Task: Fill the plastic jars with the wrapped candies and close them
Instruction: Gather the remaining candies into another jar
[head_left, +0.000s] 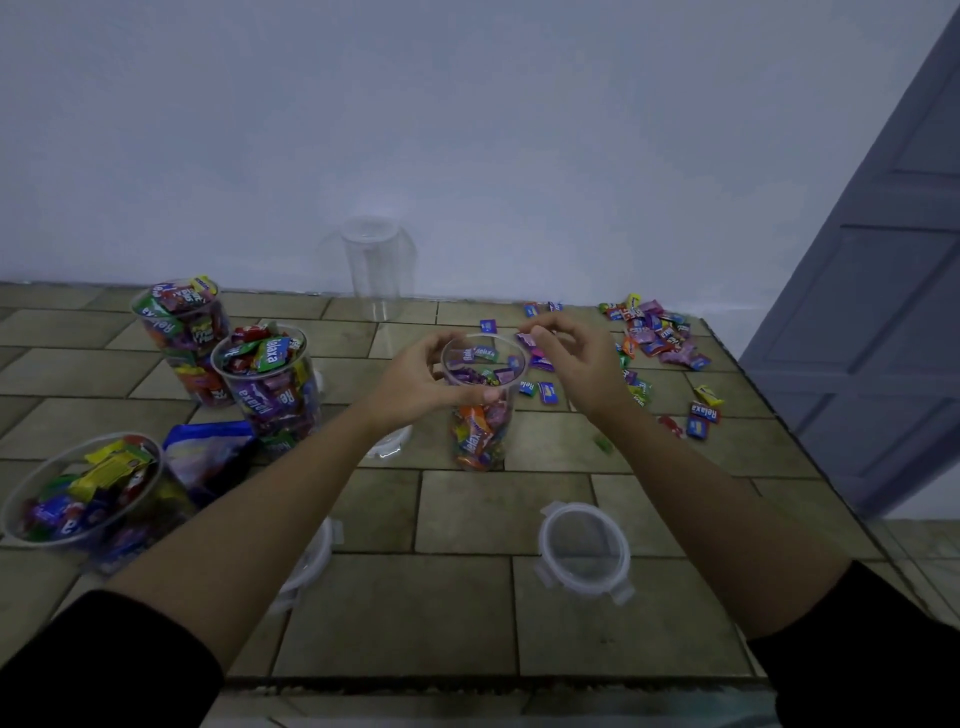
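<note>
Nearest us, a clear clip-on lid (584, 551) lay flat on the tiled table (467, 613), just inside our right forearm. A second lid (317, 551) showed only in part from under our left forearm. At the near left stood a full jar (83, 493) with no lid on it, and a blue bag (208, 452) lay just beyond.

Further out, in the middle, the half-filled jar (483, 415) stood upright, its long axis vertical and its mouth open towards us. By our reckoning the candies came to somewhat over half its height. Our left hand (415, 382) grasped it from the left, fingers curled round the far side of the rim and the thumb across the near wall. Our right hand (571, 358) hung just beside the rim on the right, fingers bent inward toward the mouth. Whether they pinched a candy or nothing, we could not tell.

The loose candies (657, 332) lay to the right of that jar and a little beyond it, so the right hand was plainly the nearer to them, while the left was busy steadying. We judged that the next reach would go rightward and away, then back over the mouth.

Off to the left stood a second full jar (270, 379) and, behind it, a third full jar (179, 332), both unlidded. Against the wall stood an empty jar (376, 270).
</note>
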